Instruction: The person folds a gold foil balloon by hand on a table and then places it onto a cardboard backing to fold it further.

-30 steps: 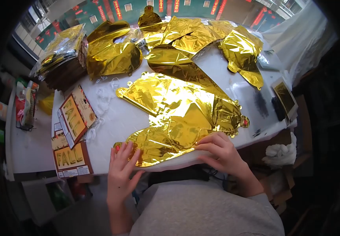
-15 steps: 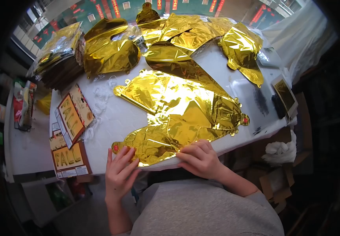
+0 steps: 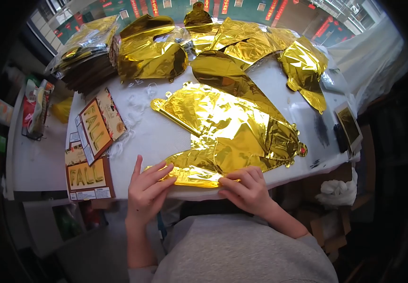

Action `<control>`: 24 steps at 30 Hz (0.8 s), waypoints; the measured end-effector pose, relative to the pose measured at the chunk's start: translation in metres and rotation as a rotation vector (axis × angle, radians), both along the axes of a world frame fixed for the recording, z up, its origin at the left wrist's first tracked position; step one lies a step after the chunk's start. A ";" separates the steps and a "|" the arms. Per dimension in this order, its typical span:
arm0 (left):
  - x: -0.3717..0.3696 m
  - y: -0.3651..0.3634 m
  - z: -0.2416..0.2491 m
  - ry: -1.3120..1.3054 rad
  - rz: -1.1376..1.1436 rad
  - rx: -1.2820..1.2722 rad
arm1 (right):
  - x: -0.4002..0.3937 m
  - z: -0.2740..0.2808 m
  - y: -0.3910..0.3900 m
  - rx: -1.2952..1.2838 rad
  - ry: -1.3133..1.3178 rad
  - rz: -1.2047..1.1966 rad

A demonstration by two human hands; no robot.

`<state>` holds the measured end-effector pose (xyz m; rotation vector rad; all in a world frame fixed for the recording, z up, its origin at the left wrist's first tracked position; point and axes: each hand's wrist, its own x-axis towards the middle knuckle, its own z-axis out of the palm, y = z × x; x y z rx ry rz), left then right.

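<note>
A flat gold foil balloon (image 3: 242, 146) lies spread over the near half of the table. Its front flap is folded into a narrow strip (image 3: 197, 177) along the table's front edge. My left hand (image 3: 148, 191) rests its outstretched fingers on the strip's left end, with the thumb side raised and apart. At the strip's right end, the bent fingers of my right hand (image 3: 249, 191) pinch the foil's edge. Part of the strip's left end is hidden under my left fingers.
Two cards marked FALL (image 3: 89, 177) overlap at the left, near white string (image 3: 127, 127). Behind stand a stack of packaged foil (image 3: 88, 61) and more gold foil pieces (image 3: 149, 56). A framed dark panel (image 3: 348, 123) sits at the right edge, above a white bag (image 3: 338, 188).
The front flap has been folded over into a narrower strip, and the red-marked tab at its left end no longer shows. Both hands stay at its ends. The view has shifted slightly.
</note>
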<state>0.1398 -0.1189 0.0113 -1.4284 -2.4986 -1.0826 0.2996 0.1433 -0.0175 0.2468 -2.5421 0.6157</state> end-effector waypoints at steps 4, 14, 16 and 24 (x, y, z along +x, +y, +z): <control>-0.026 0.029 0.024 0.133 -0.011 0.065 | -0.003 0.005 0.003 -0.045 0.018 -0.111; -0.125 0.170 0.029 0.407 -0.144 0.235 | -0.020 0.012 0.038 -0.362 0.011 -0.415; -0.128 0.179 0.021 0.478 -0.159 0.256 | -0.025 0.009 0.044 -0.496 -0.064 -0.471; -0.113 0.116 -0.025 0.048 0.253 -0.179 | -0.030 -0.003 0.048 -0.495 -0.077 -0.472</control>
